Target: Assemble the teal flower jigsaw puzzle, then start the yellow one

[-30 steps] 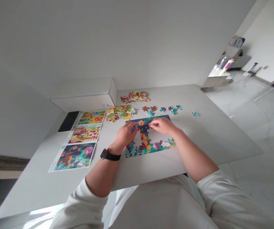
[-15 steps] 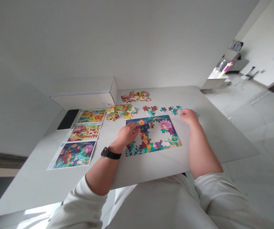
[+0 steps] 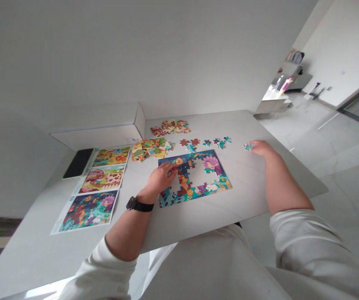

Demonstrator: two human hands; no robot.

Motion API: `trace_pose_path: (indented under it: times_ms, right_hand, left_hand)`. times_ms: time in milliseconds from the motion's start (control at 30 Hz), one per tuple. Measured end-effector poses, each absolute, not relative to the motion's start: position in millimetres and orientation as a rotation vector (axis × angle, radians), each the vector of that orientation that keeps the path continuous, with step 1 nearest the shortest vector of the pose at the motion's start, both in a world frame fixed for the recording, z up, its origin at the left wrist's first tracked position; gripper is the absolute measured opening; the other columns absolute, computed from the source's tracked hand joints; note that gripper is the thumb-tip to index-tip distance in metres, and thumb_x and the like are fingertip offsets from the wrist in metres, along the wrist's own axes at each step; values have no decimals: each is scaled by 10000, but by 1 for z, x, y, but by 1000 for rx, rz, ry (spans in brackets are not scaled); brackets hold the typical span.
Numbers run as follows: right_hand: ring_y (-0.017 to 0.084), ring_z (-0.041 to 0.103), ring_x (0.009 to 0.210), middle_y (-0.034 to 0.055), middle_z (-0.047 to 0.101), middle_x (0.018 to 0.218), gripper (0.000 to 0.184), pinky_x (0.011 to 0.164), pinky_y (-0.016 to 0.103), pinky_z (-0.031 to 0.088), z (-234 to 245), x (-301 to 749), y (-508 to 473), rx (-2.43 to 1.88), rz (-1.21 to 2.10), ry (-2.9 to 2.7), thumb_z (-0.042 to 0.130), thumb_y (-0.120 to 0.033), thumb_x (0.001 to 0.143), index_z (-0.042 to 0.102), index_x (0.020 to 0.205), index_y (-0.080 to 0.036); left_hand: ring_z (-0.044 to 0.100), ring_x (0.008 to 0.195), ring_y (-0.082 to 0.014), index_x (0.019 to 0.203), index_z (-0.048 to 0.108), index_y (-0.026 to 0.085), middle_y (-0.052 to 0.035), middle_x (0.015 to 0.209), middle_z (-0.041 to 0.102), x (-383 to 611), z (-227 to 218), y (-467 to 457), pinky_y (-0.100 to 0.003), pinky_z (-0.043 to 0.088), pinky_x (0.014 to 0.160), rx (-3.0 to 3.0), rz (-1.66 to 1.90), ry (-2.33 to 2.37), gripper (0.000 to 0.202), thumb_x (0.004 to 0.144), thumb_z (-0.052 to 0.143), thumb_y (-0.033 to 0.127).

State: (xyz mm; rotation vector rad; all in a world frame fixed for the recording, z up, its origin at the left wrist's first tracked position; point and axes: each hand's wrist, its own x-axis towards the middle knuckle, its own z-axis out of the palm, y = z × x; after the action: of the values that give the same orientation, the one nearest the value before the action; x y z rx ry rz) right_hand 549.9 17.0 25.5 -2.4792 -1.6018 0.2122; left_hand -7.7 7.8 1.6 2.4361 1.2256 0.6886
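A partly assembled jigsaw puzzle (image 3: 195, 194) lies on the table, with a wide gap in its middle and a smaller one at its left. My left hand (image 3: 163, 176), wearing a black watch, rests over the puzzle's left part. Its thumb and fingers are bent together; whatever they hold or press is hidden. Off to the right, my right hand (image 3: 261, 148) has its fingertips closed on a teal puzzle piece (image 3: 248, 146) at the tabletop. Several loose teal and brown pieces (image 3: 193, 147) lie behind the puzzle.
Yellow-green pieces (image 3: 152, 148) and red-pink pieces (image 3: 170, 127) lie in heaps farther back. At the left are a picture sheet (image 3: 88, 211) with three printed scenes, a dark phone (image 3: 78, 163) and a white box (image 3: 96, 134). The wall borders the table's back.
My right hand has moved right, away from the loose pieces behind the puzzle, to a teal piece lying apart. My left hand stays over the puzzle. The view has shifted slightly right.
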Motion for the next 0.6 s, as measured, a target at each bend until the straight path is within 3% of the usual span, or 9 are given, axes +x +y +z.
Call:
trace_pose_path:
  times_ms: [200, 333, 467, 600]
  right_hand:
    - [206, 720, 769, 9, 803, 812, 293, 665, 260, 492, 35, 558, 21, -2526, 409, -1611, 846, -240, 658, 835, 949, -219]
    - [178, 641, 665, -23, 710, 673, 160, 633, 263, 457, 42, 541, 12, -2417, 430, -1593, 838, -274, 682, 747, 804, -226]
    - [178, 639, 721, 2, 737, 788, 176, 709, 282, 488, 55, 488, -2, -1977, 495, -1615, 807, -311, 755, 719, 883, -228]
    - [221, 689, 867, 37, 770, 964, 344, 825, 341, 548, 67, 398, -22, -1426, 774, -1572, 841, -408, 792, 743, 1080, -249]
  left_hand:
    - [769, 1092, -275, 1261, 788, 253, -90, 1221, 807, -9, 5, 8, -381, 619, 954, 2430, 671, 1238, 334, 1059, 559, 390]
    - [764, 1096, -278, 1257, 783, 246, -93, 1200, 804, -9, 9, 6, -391, 610, 982, 2436, 662, 1234, 349, 1062, 537, 400]
    - [757, 1038, -265, 1244, 780, 236, -92, 1181, 801, -7, 13, 4, -388, 600, 957, 2419, 668, 1217, 354, 1058, 529, 403]
    - [710, 859, -216, 1211, 793, 241, -75, 1074, 798, -3, 18, 0, -341, 582, 838, 2373, 738, 1179, 333, 1044, 563, 415]
